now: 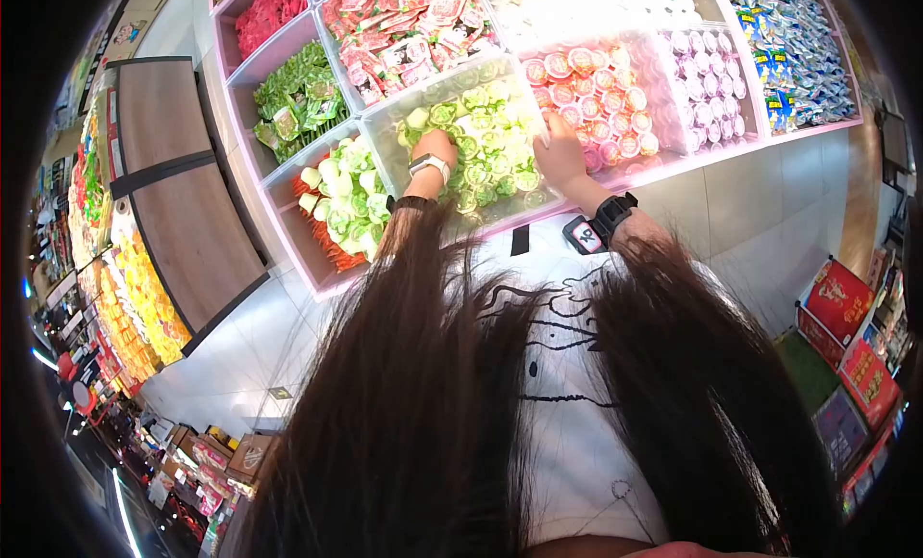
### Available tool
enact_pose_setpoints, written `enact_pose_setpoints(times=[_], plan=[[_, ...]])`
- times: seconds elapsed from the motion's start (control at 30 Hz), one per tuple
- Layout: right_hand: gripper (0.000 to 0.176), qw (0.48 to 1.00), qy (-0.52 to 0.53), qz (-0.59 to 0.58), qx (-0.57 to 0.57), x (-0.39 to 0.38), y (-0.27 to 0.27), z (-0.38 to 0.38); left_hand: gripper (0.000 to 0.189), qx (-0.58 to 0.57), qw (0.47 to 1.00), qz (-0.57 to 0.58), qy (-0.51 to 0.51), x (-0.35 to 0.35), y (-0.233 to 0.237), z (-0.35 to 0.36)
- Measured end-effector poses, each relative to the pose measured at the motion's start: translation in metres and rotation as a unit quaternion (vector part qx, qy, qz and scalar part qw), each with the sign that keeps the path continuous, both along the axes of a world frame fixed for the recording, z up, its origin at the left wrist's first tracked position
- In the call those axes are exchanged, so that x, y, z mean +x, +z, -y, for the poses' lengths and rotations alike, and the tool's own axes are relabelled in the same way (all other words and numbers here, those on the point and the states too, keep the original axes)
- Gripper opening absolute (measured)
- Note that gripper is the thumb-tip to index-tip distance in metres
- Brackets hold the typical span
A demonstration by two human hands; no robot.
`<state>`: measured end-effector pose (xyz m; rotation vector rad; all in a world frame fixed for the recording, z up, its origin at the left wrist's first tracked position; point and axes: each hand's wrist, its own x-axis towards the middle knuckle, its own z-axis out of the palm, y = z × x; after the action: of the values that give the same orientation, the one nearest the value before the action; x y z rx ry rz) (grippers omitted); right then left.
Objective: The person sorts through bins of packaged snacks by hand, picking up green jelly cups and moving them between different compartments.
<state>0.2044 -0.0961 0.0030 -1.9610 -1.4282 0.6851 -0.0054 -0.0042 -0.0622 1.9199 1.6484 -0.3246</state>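
My left hand (435, 148), with a white band at its wrist, reaches into the compartment of green-lidded cups (490, 164); its fingers are hidden among the cups at the left side. My right hand (561, 152) is at the clear divider (540, 111) between the green cups and the orange-red cups (591, 97). Its fingers are bent around the divider's near part, and whether they press on it is hard to make out. More green cups (351, 198) lie in the compartment on the left, over orange-red packets.
Around these stand compartments of green packets (298, 106), red-and-white packets (404, 29), purple-white cups (707, 87) and blue packets (793, 49). A pink frame edge (673, 169) runs along the front. A wood-topped counter (178, 183) is at the left, red signs (841, 298) at the right.
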Motion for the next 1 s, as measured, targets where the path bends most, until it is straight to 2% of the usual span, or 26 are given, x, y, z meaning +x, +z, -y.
enact_pose_setpoints(times=[0.23,0.33,0.43,0.53,0.57,0.7,1.0], plan=[[0.033,1.000,-0.003,-0.002,0.015,0.001,-0.002,0.000,0.017,-0.056,0.996,0.070,0.027,-0.016,-0.007,-0.005],[0.033,1.000,-0.002,-0.002,0.016,0.000,-0.004,0.000,0.018,-0.032,0.990,0.128,0.050,-0.021,-0.012,-0.003],[0.032,1.000,-0.001,-0.003,0.006,0.000,-0.004,0.000,0.023,-0.049,0.994,0.093,0.044,-0.017,-0.005,-0.002],[0.032,1.000,-0.006,0.001,0.012,0.001,-0.004,0.000,0.034,-0.022,0.998,-0.032,0.048,0.002,0.030,0.003],[0.031,1.000,-0.008,-0.003,0.015,0.000,-0.005,0.000,0.044,-0.020,0.997,-0.050,0.050,0.006,0.036,0.006],[0.032,1.000,-0.011,-0.008,0.013,0.000,-0.004,-0.001,0.045,-0.037,0.997,-0.051,-0.033,0.014,0.056,0.012],[0.031,1.000,-0.009,-0.018,0.012,0.000,-0.002,0.000,0.049,-0.013,0.989,-0.143,-0.025,0.034,0.055,0.020]])
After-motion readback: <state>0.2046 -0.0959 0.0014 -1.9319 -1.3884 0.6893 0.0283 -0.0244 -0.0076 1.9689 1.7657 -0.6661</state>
